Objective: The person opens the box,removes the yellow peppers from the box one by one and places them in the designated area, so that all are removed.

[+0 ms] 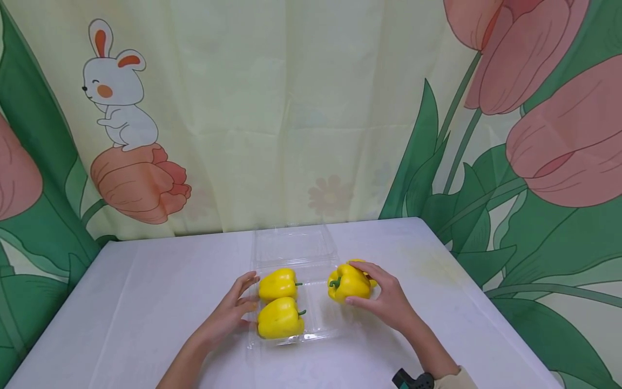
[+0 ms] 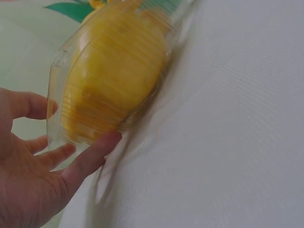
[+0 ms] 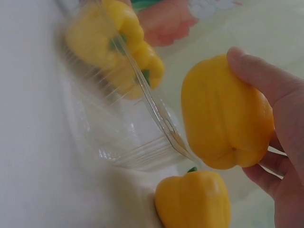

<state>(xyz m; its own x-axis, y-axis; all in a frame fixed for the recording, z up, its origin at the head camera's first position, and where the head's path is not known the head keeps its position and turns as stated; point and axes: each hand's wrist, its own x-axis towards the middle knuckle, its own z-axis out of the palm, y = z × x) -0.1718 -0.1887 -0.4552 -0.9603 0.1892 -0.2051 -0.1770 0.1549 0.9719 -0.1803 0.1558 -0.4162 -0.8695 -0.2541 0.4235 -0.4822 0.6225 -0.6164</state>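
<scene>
Two yellow bell peppers, one farther [image 1: 278, 284] and one nearer [image 1: 280, 319], lie in the left half of a clear plastic clamshell container [image 1: 320, 310]. My left hand [image 1: 227, 316] holds the container's left side, its thumb and fingertips against the clear wall in the left wrist view. In my right hand [image 1: 389, 296], a third yellow bell pepper [image 3: 225, 114] is gripped between thumb and fingers, above the container's right edge. Another yellow bell pepper [image 3: 192, 199] sits outside the container on the right, mostly hidden by the held one in the head view.
The container's clear lid [image 1: 293, 246] is folded back toward the curtain [image 1: 291, 135]. A white cloth [image 1: 160, 292] covers the table. Near the right forearm, a black device [image 1: 413, 380] shows at the bottom edge.
</scene>
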